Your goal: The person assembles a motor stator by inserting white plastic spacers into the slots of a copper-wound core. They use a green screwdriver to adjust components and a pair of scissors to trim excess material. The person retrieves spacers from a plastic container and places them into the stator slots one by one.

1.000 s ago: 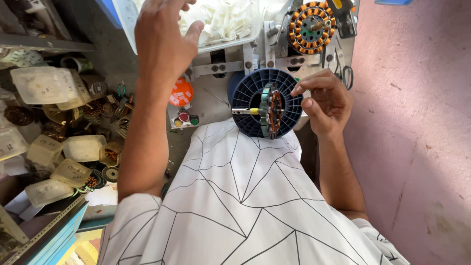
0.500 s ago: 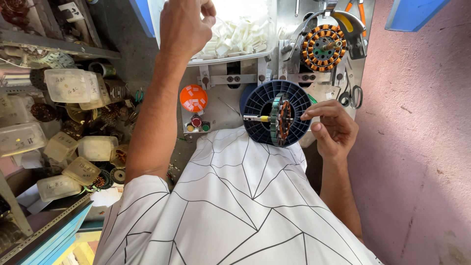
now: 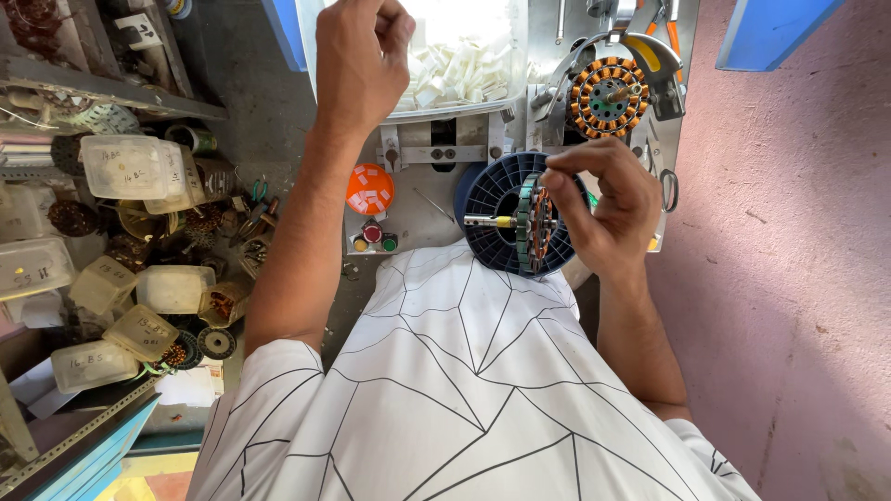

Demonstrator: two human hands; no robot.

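Here, left hand (image 3: 360,57) curled into a loose fist over the clear plastic tray of small white plastic pieces (image 3: 464,70); fingertips bunched, cannot tell whether they pinch a piece. Right hand (image 3: 603,209) pinches the round green-and-copper wound stator (image 3: 535,225), held on edge in front of a dark blue ribbed plastic spool (image 3: 492,199), with a metal shaft with yellow band (image 3: 490,222) pointing left. Second orange-wound stator (image 3: 608,97) sits on the grey machine (image 3: 418,199) beyond. Orange round knob (image 3: 369,189) near the left forearm. Lidded translucent boxes (image 3: 125,167) on the floor, left.
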